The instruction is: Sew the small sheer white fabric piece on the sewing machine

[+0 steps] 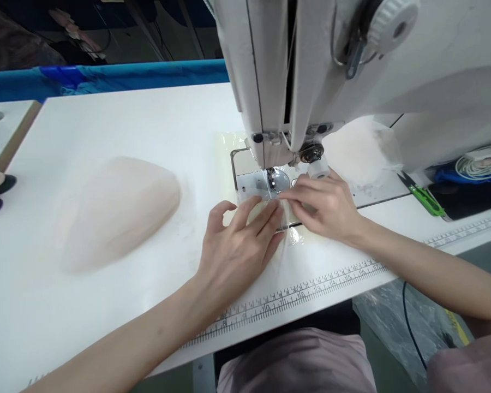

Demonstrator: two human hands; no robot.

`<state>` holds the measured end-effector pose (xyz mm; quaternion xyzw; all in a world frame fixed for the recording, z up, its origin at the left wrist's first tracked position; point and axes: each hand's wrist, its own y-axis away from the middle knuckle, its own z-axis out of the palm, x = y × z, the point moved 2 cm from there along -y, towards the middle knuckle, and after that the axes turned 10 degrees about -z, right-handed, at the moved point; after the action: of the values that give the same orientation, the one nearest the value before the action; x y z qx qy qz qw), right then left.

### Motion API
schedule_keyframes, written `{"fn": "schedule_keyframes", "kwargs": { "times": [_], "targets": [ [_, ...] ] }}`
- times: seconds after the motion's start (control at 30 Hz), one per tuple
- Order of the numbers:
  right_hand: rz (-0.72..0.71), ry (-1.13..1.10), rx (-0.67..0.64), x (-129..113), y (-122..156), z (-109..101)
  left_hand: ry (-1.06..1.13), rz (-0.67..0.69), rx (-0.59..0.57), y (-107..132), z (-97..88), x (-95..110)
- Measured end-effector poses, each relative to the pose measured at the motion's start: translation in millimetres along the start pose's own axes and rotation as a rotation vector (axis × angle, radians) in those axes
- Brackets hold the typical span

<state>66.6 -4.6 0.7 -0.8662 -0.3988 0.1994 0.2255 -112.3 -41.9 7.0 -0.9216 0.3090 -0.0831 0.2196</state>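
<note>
My left hand (pixel 240 243) lies with its fingers stretched over the front of the metal needle plate (pixel 251 183), just short of the presser foot (pixel 271 179). Under its fingertips runs a thin, see-through strip of material (pixel 283 248), which hangs down toward the table edge. Close to the right of the foot, my right hand (pixel 327 204) pinches the edge of this sheer material between thumb and index finger. The white sewing machine (pixel 265 82) stands over both hands. How far the material reaches under the foot is hard to see.
Pale sheer fabric pieces (pixel 123 213) lie on the left of the white table, and another (pixel 362 150) sits behind my right hand. Green thread snips (pixel 423 196) lie beside a dark phone-like object (pixel 458 199) at right. A ruler tape (pixel 303 295) follows the front edge.
</note>
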Motion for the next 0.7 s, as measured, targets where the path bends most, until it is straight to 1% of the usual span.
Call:
{"fn": "schedule_keyframes", "kwargs": {
  "times": [0.03, 0.1, 0.2, 0.4, 0.57, 0.7],
  "targets": [
    [-0.062, 0.072, -0.020, -2, 2, -1, 0.020, -0.010, -0.006, -1, 0.9, -2],
    [-0.141, 0.191, -0.064, -5, 5, -2, 0.041, -0.030, -0.013, -2, 2.7, -5],
    [-0.189, 0.279, -0.102, -7, 7, -2, 0.023, -0.043, -0.012, -3, 4.4, -7],
    [-0.222, 0.390, -0.097, -6, 4, -1, -0.029, -0.051, -0.001, -5, 8.0, -8],
    [-0.211, 0.404, -0.120, -5, 3, -1, 0.001, -0.058, -0.001, -7, 11.2, -9],
    [-0.223, 0.426, -0.103, -5, 3, -1, 0.015, -0.072, -0.004, -8, 11.6, -9]
  ]
}}
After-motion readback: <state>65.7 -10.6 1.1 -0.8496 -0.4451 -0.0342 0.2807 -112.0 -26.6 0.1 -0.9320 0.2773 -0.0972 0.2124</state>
